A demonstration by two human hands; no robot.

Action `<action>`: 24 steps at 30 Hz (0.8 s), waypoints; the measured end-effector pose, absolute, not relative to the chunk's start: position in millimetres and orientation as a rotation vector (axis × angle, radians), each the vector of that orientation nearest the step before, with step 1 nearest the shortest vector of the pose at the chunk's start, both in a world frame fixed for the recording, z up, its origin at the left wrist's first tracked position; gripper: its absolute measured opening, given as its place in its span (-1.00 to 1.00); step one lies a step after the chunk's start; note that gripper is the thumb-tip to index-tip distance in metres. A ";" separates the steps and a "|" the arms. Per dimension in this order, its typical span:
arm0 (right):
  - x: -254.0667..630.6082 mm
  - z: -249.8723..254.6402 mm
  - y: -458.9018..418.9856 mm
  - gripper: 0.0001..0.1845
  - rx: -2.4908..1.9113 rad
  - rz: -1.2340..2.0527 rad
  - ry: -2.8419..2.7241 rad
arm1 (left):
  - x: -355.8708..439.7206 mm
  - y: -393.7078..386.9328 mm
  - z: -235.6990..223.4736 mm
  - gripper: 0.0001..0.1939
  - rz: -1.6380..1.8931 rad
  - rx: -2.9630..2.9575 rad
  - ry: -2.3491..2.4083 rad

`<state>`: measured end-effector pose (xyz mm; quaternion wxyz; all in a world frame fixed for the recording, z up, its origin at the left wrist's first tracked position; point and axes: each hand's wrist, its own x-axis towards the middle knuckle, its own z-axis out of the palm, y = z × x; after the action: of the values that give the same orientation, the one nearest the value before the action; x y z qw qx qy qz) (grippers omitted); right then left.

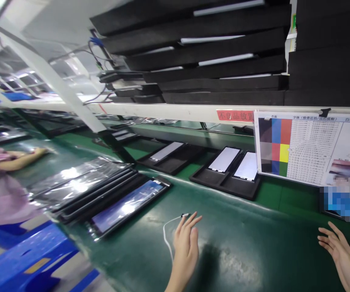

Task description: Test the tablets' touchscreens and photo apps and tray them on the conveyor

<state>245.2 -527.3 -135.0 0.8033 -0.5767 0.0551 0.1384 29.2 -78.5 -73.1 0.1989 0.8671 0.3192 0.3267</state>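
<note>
My left hand (187, 239) is over the green work surface with its fingers stretched out. Beside it a thin white cable (164, 235) curves up to a small dark plug (185, 215) close to the fingertips; whether they touch it I cannot tell. Off to the right, my right hand (335, 243) hovers with fingers spread and nothing in it. Left of my left hand, a tablet-like screen (129, 207) under shiny film lies in a dark frame at the end of a stack of black trays (100, 192).
Black foam trays (223, 184) with white-lit panels stand along the back. A colour chart sheet (303, 148) hangs from the shelf edge (163, 106), with stacked black foam trays (217, 48) above. At left are a person's arm (22, 160) and a blue stool (25, 257).
</note>
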 end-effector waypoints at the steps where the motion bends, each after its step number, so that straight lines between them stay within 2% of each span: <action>1: 245.3 -135.0 -527.5 -0.03 -1.243 0.300 0.117 | 32.0 -80.3 -70.5 -0.53 0.906 2.435 0.855; 9: 246.9 -131.3 -528.5 0.02 -1.287 0.295 0.141 | 110.2 -67.8 -52.3 -0.78 0.708 2.713 0.470; 16: 254.0 -133.1 -531.7 0.06 -1.290 0.391 0.180 | 183.8 -87.1 -67.1 -0.66 0.493 2.877 0.233; 22: 249.1 -122.4 -521.0 -0.20 -1.293 0.321 0.215 | 213.3 -104.2 -70.3 -0.77 0.438 2.902 0.221; 24: 247.0 -117.6 -516.9 -0.18 -1.285 0.290 0.184 | 219.3 -105.1 -63.4 -0.74 0.431 2.895 0.196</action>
<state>247.0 -516.9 -117.6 0.7870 -0.5960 0.0852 0.1347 219.3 -105.1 -63.4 0.1039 0.9815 0.0663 0.1463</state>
